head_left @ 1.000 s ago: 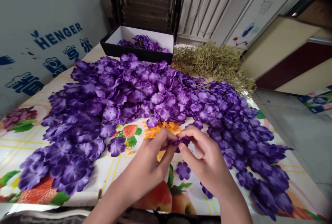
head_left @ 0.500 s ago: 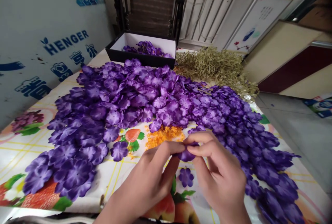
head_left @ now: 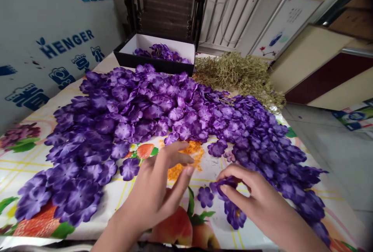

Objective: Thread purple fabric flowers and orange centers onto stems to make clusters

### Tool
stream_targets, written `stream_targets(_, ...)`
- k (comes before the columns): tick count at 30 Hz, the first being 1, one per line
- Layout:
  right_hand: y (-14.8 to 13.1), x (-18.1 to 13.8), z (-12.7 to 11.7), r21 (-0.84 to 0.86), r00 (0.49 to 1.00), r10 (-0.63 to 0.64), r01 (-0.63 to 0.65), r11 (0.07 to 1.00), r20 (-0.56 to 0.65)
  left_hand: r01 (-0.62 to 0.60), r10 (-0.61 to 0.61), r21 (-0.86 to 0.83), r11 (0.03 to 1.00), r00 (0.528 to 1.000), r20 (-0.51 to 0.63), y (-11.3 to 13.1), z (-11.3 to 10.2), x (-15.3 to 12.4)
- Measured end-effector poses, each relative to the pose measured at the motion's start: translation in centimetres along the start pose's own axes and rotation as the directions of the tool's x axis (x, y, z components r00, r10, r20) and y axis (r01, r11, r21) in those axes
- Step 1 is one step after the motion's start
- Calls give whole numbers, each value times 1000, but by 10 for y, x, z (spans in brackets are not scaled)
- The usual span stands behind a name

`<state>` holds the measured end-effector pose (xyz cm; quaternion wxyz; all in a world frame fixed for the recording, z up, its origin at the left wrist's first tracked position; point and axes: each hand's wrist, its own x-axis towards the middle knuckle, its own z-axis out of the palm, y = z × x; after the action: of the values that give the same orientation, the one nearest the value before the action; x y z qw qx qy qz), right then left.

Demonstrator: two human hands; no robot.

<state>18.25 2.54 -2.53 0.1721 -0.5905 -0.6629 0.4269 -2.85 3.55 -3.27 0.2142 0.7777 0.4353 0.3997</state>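
Note:
My right hand (head_left: 247, 197) pinches a purple artificial flower (head_left: 224, 186) between thumb and fingers. Just below it, a purple flower with a yellowish centre (head_left: 235, 216) shows, partly covered by the hand; whether it hangs or lies on the table I cannot tell. My left hand (head_left: 161, 180) is over the orange stamens (head_left: 194, 151), with its fingers apart and nothing visible in them. Between the hands a small purple petal piece (head_left: 205, 196) lies flat. Large purple petal pieces (head_left: 99, 123) spread in a heap on the left, smaller ones (head_left: 247, 127) on the right.
A black box with white lining (head_left: 154, 63) holds several purple flowers at the back. Dry greenish stems (head_left: 239, 75) are bundled beside it. A chair (head_left: 166, 3) stands behind the table; a white HENGER-marked cabinet (head_left: 58, 18) borders the left side.
My hands have parted. The left moved left, over the orange stamens, and opened; the right moved lower, keeping the purple flower. The flower with the yellowish centre now shows below it.

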Motion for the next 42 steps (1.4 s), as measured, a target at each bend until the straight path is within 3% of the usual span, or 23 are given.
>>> stream_targets(3,20,6,-5,-178,990,118,-130,975,-81,44,-45,-19,999,998,-39,-2,0,2)
stream_targets(6,35,26,2,-324,931,9,-135,936,-364,81,-82,-37,996,996,-25,-2,2,4)
stream_targets(8,41,42,9,-357,892,-32,-148,922,-451,109,-109,-33,994,994,-7,-3,4,5)
stream_targets(14,56,67,21,-435,916,-85,-103,894,-392,144,-142,-17,989,988,62,-5,4,6)
stream_targets(18,61,64,18,-447,903,-122,-84,890,-412,211,-207,-34,977,974,97,-4,3,5)
stream_targets(24,58,59,14,-420,873,-147,-73,904,-466,296,-294,33,955,918,265,-2,6,8)
stream_targets(33,49,52,18,-330,912,-85,-57,942,-400,305,-331,127,944,881,338,-3,10,7)
stream_targets(35,50,51,15,-298,886,-76,-72,952,-457,304,-325,115,946,883,339,-3,10,7)
stream_targets(39,57,56,13,-244,771,-36,-156,957,-635,299,-311,86,950,893,327,-4,10,7)
stream_targets(42,64,62,14,-211,750,-7,-177,961,-661,292,-303,84,953,894,331,-4,11,7)
